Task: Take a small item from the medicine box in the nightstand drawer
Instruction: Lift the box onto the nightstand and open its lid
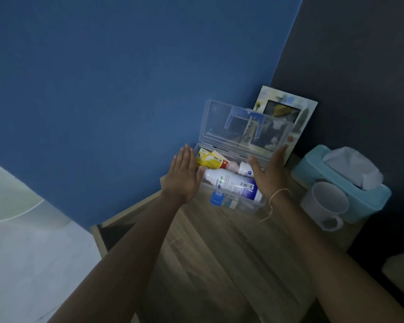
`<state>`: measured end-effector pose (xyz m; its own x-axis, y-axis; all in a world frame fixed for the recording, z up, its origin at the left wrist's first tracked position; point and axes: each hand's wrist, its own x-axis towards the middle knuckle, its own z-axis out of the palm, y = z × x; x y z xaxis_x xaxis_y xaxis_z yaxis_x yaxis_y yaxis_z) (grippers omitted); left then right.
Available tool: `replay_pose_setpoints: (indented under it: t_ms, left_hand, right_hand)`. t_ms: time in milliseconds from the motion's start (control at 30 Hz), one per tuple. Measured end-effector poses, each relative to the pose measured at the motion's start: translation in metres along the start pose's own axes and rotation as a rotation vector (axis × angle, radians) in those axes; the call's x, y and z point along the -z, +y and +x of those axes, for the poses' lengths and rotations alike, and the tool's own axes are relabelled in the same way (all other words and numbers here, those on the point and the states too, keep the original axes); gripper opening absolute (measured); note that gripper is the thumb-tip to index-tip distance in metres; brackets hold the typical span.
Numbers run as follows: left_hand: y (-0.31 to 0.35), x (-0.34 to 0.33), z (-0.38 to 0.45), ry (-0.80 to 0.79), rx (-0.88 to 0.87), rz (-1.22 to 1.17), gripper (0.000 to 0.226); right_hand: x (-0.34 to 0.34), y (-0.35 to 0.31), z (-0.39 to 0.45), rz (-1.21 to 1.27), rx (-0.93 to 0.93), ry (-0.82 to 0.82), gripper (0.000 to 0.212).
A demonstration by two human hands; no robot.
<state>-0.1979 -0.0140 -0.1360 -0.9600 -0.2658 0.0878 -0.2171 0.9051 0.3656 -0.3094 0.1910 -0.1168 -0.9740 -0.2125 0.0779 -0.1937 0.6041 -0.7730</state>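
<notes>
A clear plastic medicine box (240,206) stands on the wooden nightstand top (219,248) with its lid (219,122) raised upright and a blue latch (216,198) at the front. Inside lie a large white-and-blue bottle (231,184), a yellow packet (208,158), a small white bottle (245,169) and a pinkish item (232,166). My left hand (183,176) is flat and spread at the box's left side. My right hand (269,172) is spread at its right side, fingers near the lid. Neither hand holds anything.
A teal tissue box (317,173) and a white mug (329,203) stand right of the medicine box. A picture frame (299,117) leans in the corner behind the lid. The open drawer's rim (98,238) shows at the nightstand's left. Blue wall behind.
</notes>
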Motion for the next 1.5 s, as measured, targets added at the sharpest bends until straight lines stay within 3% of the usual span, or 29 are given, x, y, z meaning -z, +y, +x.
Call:
replay_pose_setpoints:
  t_ms: [300,433,533,633,800,900,1000,1200,1367,1500]
  left_hand:
    - [0.003,0.002,-0.002,-0.018,0.037,0.057,0.069]
    - [0.009,0.001,-0.015,0.065,0.098,0.120,0.071]
    - [0.015,0.000,-0.032,0.086,0.032,0.107,0.081]
    - [0.023,0.004,-0.047,0.114,-0.001,0.082,0.084]
    - [0.041,0.005,-0.077,0.101,-0.052,0.056,0.070]
    - [0.048,-0.004,-0.099,0.093,-0.092,0.085,0.056]
    - [0.059,-0.009,-0.108,0.091,-0.119,0.056,0.051]
    - [0.077,0.006,-0.066,0.100,-0.182,0.017,0.052]
    - [0.086,0.015,-0.006,-0.057,-0.187,0.086,0.042]
    - [0.093,0.015,0.030,-0.144,-0.077,-0.018,0.033]
  right_hand:
    - [0.003,-0.008,0.004,-0.057,-0.089,0.005,0.106]
    - [0.013,-0.010,-0.005,-0.089,-0.041,-0.024,0.103]
    - [0.021,-0.010,-0.013,-0.075,0.014,-0.045,0.102]
    - [0.025,-0.011,-0.028,-0.073,0.046,0.001,0.094]
    - [0.018,0.012,-0.096,-0.024,0.040,0.112,0.073]
    - [0.001,0.041,-0.149,-0.161,-0.015,0.056,0.064]
    - [-0.012,0.067,-0.175,-0.491,0.046,-0.082,0.061]
    - [-0.016,0.073,-0.172,-0.632,0.108,-0.107,0.059]
    - [-0.017,0.075,-0.172,-0.657,0.099,-0.105,0.060]
    - [-0.018,0.075,-0.173,-0.628,0.093,-0.103,0.063]
